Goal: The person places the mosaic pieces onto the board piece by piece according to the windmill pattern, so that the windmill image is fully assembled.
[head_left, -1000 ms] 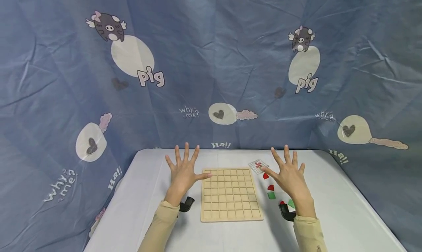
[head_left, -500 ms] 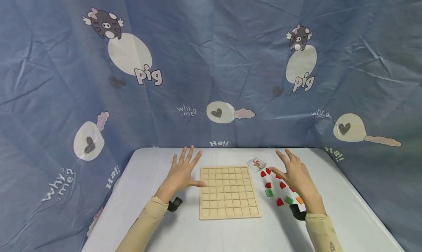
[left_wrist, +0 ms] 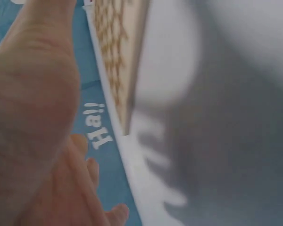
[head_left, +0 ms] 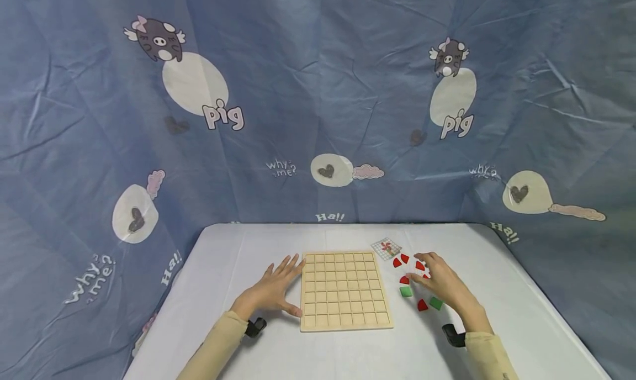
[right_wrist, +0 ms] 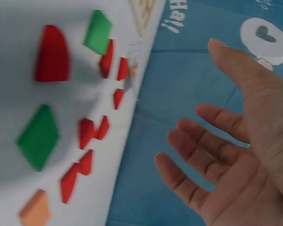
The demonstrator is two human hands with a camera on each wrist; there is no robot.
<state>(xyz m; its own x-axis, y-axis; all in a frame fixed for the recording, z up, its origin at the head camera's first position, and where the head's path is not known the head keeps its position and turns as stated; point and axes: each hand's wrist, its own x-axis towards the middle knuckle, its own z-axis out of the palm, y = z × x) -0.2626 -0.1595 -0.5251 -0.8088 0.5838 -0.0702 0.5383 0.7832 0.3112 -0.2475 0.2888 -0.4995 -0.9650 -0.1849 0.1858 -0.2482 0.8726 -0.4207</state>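
Observation:
A pale wooden board (head_left: 345,291) with a grid of square recesses lies mid-table. My left hand (head_left: 270,289) is at its left side, fingers spread, thumb by the near left corner; whether it touches the board I cannot tell. Over to the right, my right hand (head_left: 447,286) hovers above flat coloured pieces, its fingers relaxed and nothing between them. Below it are several red quarter-round pieces (head_left: 422,305), green square pieces (head_left: 436,303) and an orange piece (right_wrist: 35,209). In the head view the right hand hides some of them.
A small card (head_left: 386,248) printed with a grid and a red flower-like figure lies beyond the board's far right corner. White cloth covers the table (head_left: 343,358). A blue printed curtain (head_left: 278,120) hangs behind and along both sides.
Both hands have come down and nearer the table. The left hand has lowered to the board's left side; the right has swung rightward, then lowered over the coloured pieces.

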